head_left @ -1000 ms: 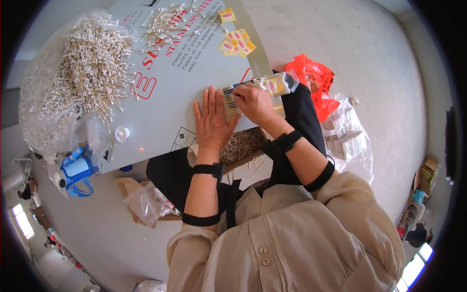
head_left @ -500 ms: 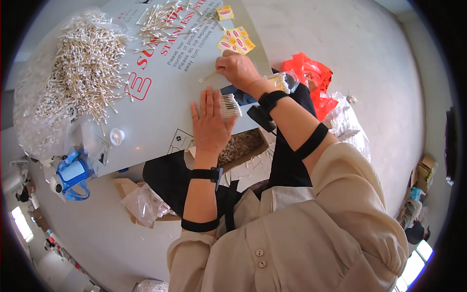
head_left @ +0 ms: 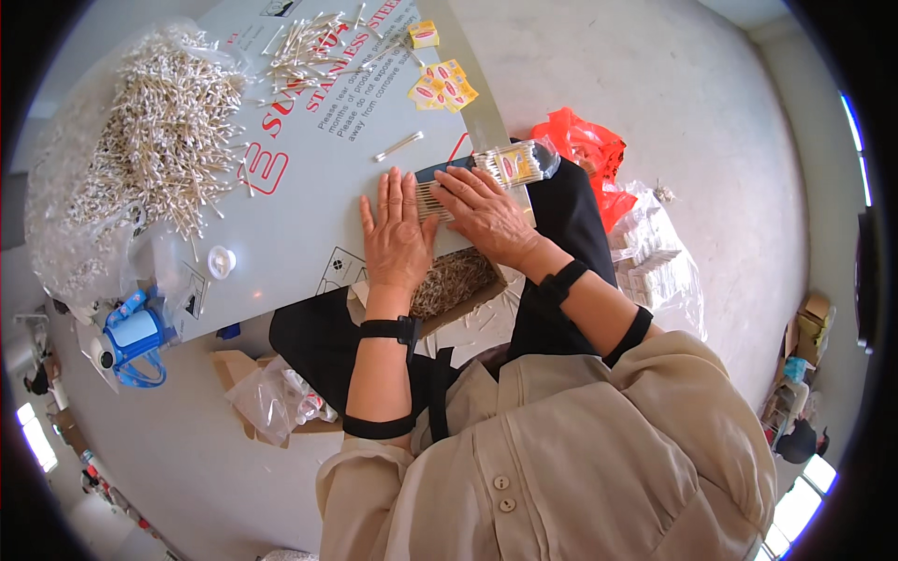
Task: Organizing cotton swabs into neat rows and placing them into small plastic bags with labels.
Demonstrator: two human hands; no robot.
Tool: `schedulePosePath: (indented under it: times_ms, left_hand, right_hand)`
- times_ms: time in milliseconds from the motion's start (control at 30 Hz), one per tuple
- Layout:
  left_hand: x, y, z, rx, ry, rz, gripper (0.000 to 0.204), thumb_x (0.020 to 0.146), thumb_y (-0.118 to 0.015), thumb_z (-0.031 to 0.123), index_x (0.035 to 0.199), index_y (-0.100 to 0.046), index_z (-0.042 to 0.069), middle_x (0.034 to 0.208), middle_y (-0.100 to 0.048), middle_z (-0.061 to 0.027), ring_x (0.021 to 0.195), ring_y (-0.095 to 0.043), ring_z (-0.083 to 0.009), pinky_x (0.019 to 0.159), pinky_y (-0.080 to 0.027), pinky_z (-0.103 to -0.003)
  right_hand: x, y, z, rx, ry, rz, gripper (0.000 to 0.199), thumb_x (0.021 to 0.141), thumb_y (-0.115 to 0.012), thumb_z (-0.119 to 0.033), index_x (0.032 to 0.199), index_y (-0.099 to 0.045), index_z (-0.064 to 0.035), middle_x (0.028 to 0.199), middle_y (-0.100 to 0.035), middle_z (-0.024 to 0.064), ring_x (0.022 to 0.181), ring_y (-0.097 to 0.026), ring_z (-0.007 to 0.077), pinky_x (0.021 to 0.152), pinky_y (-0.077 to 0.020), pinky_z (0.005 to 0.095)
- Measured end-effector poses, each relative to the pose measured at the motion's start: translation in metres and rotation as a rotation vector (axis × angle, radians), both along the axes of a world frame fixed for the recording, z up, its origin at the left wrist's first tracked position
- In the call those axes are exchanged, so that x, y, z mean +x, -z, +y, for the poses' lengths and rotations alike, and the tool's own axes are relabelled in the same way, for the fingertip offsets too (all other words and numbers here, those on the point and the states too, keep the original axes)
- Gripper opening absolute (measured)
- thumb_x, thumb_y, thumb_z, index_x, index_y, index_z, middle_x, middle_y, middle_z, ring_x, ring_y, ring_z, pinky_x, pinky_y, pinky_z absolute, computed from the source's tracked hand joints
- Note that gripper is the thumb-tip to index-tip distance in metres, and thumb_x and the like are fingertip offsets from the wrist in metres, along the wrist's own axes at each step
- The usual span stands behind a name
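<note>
My left hand [head_left: 397,234] lies flat, fingers spread, on the grey board [head_left: 309,196], its edge against a small row of cotton swabs [head_left: 430,198]. My right hand [head_left: 486,213] rests palm down on the same row from the right side. Just beyond my right fingers lies a clear packet of swabs with a red and yellow label [head_left: 513,165]. A single loose swab [head_left: 398,146] lies farther out on the board.
A big heap of loose swabs [head_left: 154,140] on clear plastic fills the board's left. Yellow labels [head_left: 442,89] lie at the far edge. A box of swabs [head_left: 456,280] sits on my lap. An orange bag [head_left: 585,154], packed packets [head_left: 655,266] and a blue tape dispenser [head_left: 136,337] lie around.
My right hand reached out toward the yellow labels half a second ago and has come back onto the row of swabs beside my left hand.
</note>
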State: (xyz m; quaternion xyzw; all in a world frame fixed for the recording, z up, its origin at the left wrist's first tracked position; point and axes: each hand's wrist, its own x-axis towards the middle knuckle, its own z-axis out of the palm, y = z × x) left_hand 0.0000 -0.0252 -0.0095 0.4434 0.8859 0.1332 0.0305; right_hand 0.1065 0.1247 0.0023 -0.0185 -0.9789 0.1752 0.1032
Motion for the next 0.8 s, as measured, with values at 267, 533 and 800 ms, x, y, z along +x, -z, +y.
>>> schedulePosePath:
  times_ms: [267,533,800]
  left_hand:
    - [0.001,0.001,0.002,-0.008,-0.010,0.018,0.067,0.098,-0.051,0.039,0.152,-0.029,0.007,0.160,-0.026,-0.0109,0.149,-0.021,-0.0253,0.120,-0.013,-0.051]
    - [0.009,0.006,0.028,0.016,-0.041,-0.025,0.069,0.098,-0.050,0.042,0.153,-0.027,0.006,0.161,-0.022,-0.0120,0.150,-0.017,-0.0262,0.121,-0.011,-0.051]
    - [0.015,0.007,0.040,0.021,-0.045,-0.027,0.072,0.096,-0.054,0.039,0.153,-0.026,0.006,0.161,-0.022,-0.0131,0.150,-0.017,-0.0267,0.120,-0.010,-0.051]
  right_hand:
    - [-0.006,0.009,0.002,0.137,-0.027,0.078,0.045,0.089,-0.057,-0.019,0.133,-0.056,-0.0066,0.143,-0.051,0.0098,0.139,-0.041,0.0261,0.117,-0.0270,0.0479]
    - [-0.002,0.007,0.022,0.201,0.001,0.097,0.045,0.086,-0.055,-0.017,0.130,-0.057,-0.0075,0.140,-0.053,0.0070,0.139,-0.041,0.0238,0.118,-0.0254,0.0475]
    - [0.024,-0.004,0.058,0.149,0.291,0.010,0.056,0.093,-0.057,-0.031,0.144,-0.045,-0.0102,0.152,-0.039,0.0102,0.144,-0.031,0.0262,0.120,-0.0159,0.0474]
